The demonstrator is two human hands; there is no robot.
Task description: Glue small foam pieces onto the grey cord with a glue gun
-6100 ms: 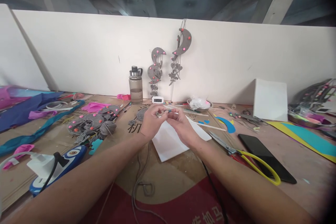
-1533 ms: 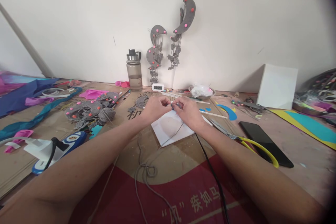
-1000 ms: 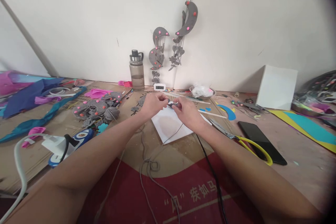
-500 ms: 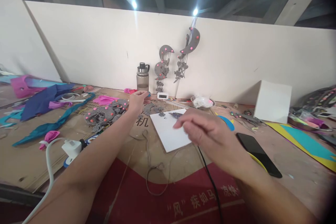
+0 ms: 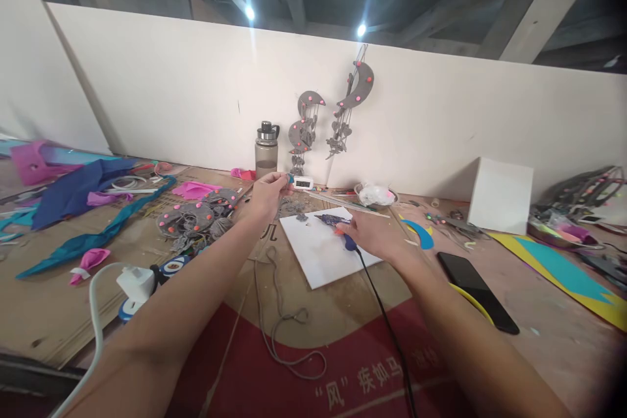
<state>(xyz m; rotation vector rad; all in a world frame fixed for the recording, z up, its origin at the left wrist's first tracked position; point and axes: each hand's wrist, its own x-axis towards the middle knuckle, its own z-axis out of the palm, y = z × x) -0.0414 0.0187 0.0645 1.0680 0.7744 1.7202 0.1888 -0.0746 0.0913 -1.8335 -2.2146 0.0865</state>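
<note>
My left hand (image 5: 271,193) pinches a small blue piece (image 5: 290,179) beside a white digital clock (image 5: 303,183). My right hand (image 5: 361,232) is at a dark blue corded tool (image 5: 349,241), its fingers closed around the handle. The tool's cluttered, dark front part lies over a white board (image 5: 318,255), and its black cord (image 5: 386,320) runs down toward me. A small grey piece (image 5: 302,217) sits near the board's upper edge. Grey cord (image 5: 279,313) lies looped on the cardboard.
Grey felt pieces with pink dots (image 5: 193,219) are piled at left, near a white plug (image 5: 134,282). A bottle (image 5: 266,151) stands by the wall, where grey crescent ornaments (image 5: 362,85) hang. At right lies a black phone (image 5: 477,290); a bowl (image 5: 376,194) holds white material.
My right hand has moved left and down onto the corded tool and closed on it. My left hand has shifted slightly right with the blue piece. The grey cord loop now lies differently.
</note>
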